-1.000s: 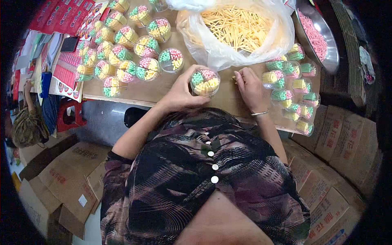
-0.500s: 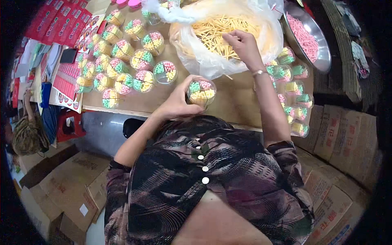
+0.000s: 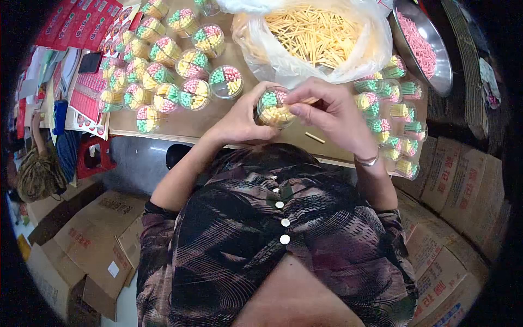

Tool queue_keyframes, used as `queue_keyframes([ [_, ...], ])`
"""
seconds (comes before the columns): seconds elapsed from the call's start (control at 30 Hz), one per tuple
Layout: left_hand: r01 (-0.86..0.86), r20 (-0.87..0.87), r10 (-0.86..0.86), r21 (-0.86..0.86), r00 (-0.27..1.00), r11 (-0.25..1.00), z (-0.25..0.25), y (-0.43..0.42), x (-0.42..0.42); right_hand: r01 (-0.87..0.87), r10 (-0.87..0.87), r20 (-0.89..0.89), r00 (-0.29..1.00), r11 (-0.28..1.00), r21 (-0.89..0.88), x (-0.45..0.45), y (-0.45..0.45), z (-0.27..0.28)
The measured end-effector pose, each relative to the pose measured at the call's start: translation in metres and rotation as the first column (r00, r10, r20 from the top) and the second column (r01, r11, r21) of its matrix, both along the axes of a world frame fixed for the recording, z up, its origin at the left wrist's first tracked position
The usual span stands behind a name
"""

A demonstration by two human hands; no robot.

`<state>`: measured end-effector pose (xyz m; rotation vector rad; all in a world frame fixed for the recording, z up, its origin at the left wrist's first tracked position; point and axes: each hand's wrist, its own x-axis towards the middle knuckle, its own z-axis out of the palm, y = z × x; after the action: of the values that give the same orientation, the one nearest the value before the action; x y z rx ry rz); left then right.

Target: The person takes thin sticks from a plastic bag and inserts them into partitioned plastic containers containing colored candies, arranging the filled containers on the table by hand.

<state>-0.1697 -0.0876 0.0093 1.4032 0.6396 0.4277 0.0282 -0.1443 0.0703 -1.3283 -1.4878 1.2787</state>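
Note:
My left hand (image 3: 246,119) is wrapped round a clear round cup (image 3: 277,116) near the table's front edge. Dividers split the cup into compartments of green, pink and yellow sticks. Over its right rim, my right hand (image 3: 335,117) is closed in a pinch on thin yellow sticks (image 3: 311,100); how many cannot be made out. A single loose yellow stick (image 3: 315,138) lies on the table below that hand. Beyond both hands, a clear plastic bag (image 3: 248,52) stands open, heaped with yellow sticks (image 3: 310,35).
Several filled cups (image 3: 165,50) stand to the left, and more cups (image 3: 402,111) to the right. A metal bowl (image 3: 444,68) holds pink sticks (image 3: 417,43) at the far right. Red printed sheets (image 3: 76,27) and a dark phone (image 3: 90,62) lie left. Cardboard boxes (image 3: 463,191) flank me.
My right hand has come from the bag of yellow sticks down to the cup in my left hand. One loose stick now lies nearer the table's front edge.

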Motion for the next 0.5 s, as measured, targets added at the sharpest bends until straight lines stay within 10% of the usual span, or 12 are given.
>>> queue_keyframes([
  [0.37, 0.058, -0.093, -0.048, 0.113, 0.995, 0.992, 0.001, 0.001, -0.001, -0.327, 0.270, 0.453, 0.849, 0.944, 0.050, 0.000, 0.002, 0.015],
  [0.5, 0.021, -0.047, -0.016, 0.117, 0.999, 0.993, 0.001, -0.001, 0.003, -0.221, 0.094, 0.497, 0.863, 0.954, 0.204, -0.015, -0.008, 0.019],
])
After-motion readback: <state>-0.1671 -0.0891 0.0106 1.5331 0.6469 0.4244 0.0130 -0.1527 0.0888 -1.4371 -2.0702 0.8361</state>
